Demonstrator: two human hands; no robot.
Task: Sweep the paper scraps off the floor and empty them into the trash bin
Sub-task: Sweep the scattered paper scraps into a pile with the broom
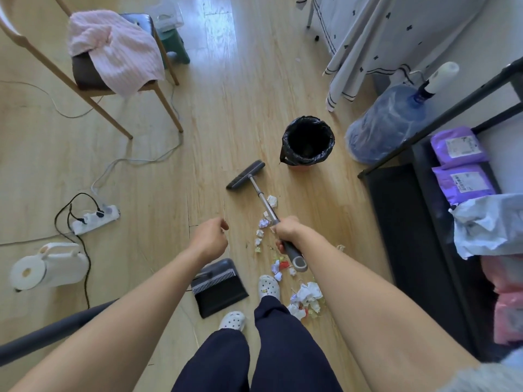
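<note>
Grey and long-handled, the broom slants across the pale wooden floor. Its head rests on the boards near the trash bin, which stands upright with a black liner folded over its rim. The right hand wraps its fingers round the upper part of the handle, at the top of the dark grip. The left hand hangs in the air beside it, fingers loosely curled and holding nothing. Paper scraps lie in a scattered trail beneath the handle, from partway along it back to a bigger heap by the person's right leg. A dark dustpan lies flat on the floor just beside the white clogs.
</note>
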